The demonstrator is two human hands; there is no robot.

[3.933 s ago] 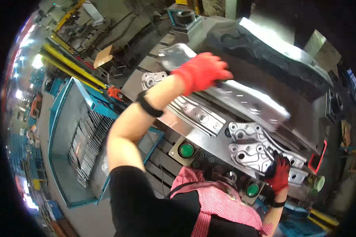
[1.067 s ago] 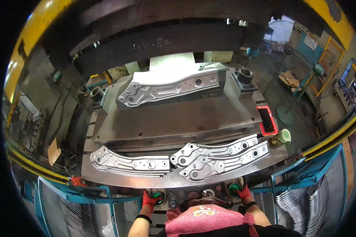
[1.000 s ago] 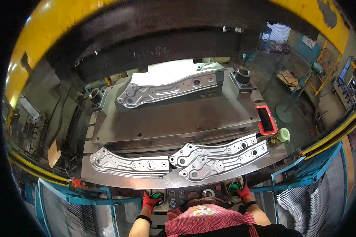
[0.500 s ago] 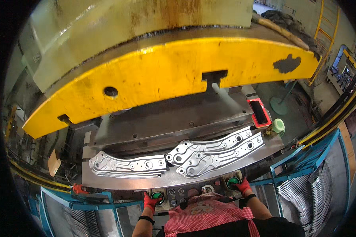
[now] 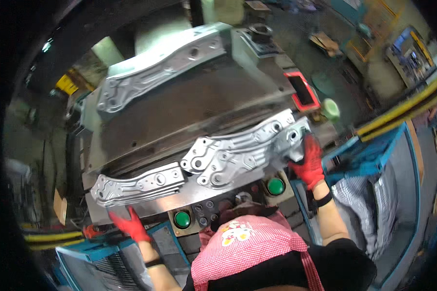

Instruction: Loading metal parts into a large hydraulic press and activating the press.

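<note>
My left hand (image 5: 130,225), in a red glove, has its fingers spread just off the table's front edge. It is empty and nearest a stack of long silvery stamped metal panels (image 5: 140,185). In its red glove, my right hand (image 5: 309,164) closes on the right end of a stamped metal panel (image 5: 226,165); the fingertips are blurred and partly hidden. Behind that panel lies another stamped panel (image 5: 245,134) of the same shape, with round holes and raised ribs. Farther back, one more shaped metal panel (image 5: 167,64) rests on the press die.
Two green push buttons (image 5: 182,219) sit on the control box before me. A red-framed phone (image 5: 303,91) and a pale green cup (image 5: 329,109) stand at the table's right. Blue racks (image 5: 394,145) of stacked panels flank me; yellow rails (image 5: 398,109) run alongside.
Both hands have left the green buttons: the left moved outward left, the right up to the panel's end. The yellow press beam is out of sight, revealing the panel behind. The view has shifted.
</note>
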